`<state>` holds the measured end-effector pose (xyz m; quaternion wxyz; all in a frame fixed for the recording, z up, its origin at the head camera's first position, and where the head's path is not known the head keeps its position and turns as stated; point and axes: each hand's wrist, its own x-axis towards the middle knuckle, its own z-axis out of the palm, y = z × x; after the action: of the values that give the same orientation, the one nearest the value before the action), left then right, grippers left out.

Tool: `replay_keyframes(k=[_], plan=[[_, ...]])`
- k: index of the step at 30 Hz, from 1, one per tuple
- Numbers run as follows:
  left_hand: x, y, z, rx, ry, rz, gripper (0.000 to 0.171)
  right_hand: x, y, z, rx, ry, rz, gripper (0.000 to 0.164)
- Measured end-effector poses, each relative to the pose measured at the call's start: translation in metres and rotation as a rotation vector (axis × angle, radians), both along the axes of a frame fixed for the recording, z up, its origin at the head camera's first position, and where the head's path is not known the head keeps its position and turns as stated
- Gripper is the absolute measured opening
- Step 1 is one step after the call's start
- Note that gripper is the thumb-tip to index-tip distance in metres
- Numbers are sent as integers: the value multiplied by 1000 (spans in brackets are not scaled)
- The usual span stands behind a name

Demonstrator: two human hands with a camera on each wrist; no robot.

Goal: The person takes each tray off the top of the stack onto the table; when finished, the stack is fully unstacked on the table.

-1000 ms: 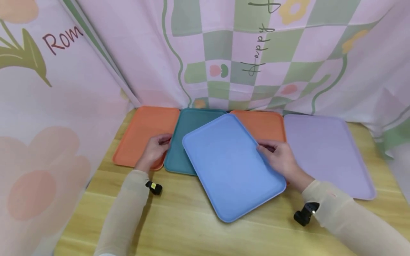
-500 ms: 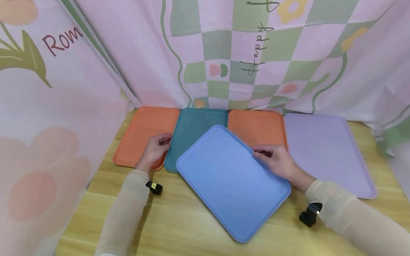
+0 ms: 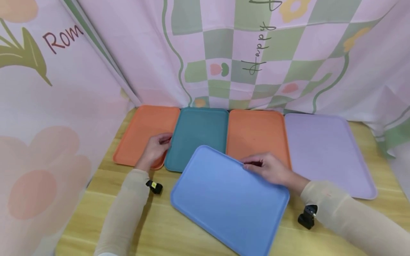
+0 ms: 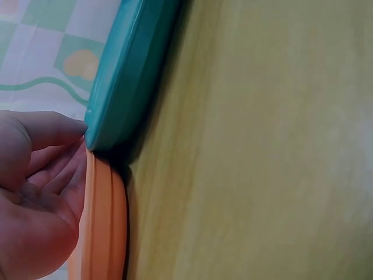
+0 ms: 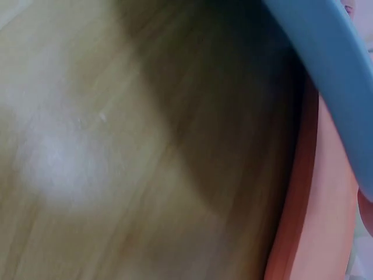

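In the head view, my right hand (image 3: pixel 267 167) pinches the far edge of a blue tray (image 3: pixel 230 199), holding it tilted above the table. The tray's near corner runs past the bottom of that view. Its raised rim also fills the upper right of the right wrist view, where only a bit of finger shows. My left hand (image 3: pixel 155 149) is over an orange tray (image 3: pixel 145 131), with thumb and fingers at the left rim of a teal tray (image 3: pixel 200 131). From the left wrist, the thumb meets the teal rim (image 4: pixel 119 87); some fingertips are hidden.
Another orange tray (image 3: pixel 256 131) lies right of the teal one, partly behind the blue tray. A purple tray (image 3: pixel 323 153) lies at the far right. The row stands against a patterned cloth (image 3: pixel 217 42) at the back of the wooden table (image 3: pixel 153 227).
The blue tray has come nearer and turned, uncovering more of the teal and second orange trays. My right hand has moved slightly left and down with it. The left hand stays in place.
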<state>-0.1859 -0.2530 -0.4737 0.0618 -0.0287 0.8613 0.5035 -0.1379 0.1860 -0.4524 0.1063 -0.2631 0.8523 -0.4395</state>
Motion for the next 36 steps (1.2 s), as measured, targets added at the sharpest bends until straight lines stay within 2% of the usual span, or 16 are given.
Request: replay_keyframes(k=[4, 10, 14, 17, 19, 26, 31, 36], plan=[[0, 0, 0, 1, 8, -2, 45, 1, -4, -5, -4, -17, 91, 21], [0, 0, 1, -5, 8, -4, 45, 3, -10, -9, 13, 10, 223, 23], [0, 1, 1, -6, 2, -4, 46, 7, -14, -10, 34, 5, 240, 22], [0, 1, 2, 2, -2, -2, 46, 11, -17, -11, 61, 35, 233, 21], [0, 0, 2, 5, -1, -2, 46, 14, -20, -11, 74, 90, 240, 20], [0, -1, 2, 17, 10, -6, 46, 21, -32, -13, 127, 412, 308, 18], [0, 0, 2, 16, 1, -4, 45, 27, -41, -16, 123, 514, 303, 17], [1, 0, 2, 25, -2, -3, 45, 32, -47, -21, 139, 586, 238, 17]])
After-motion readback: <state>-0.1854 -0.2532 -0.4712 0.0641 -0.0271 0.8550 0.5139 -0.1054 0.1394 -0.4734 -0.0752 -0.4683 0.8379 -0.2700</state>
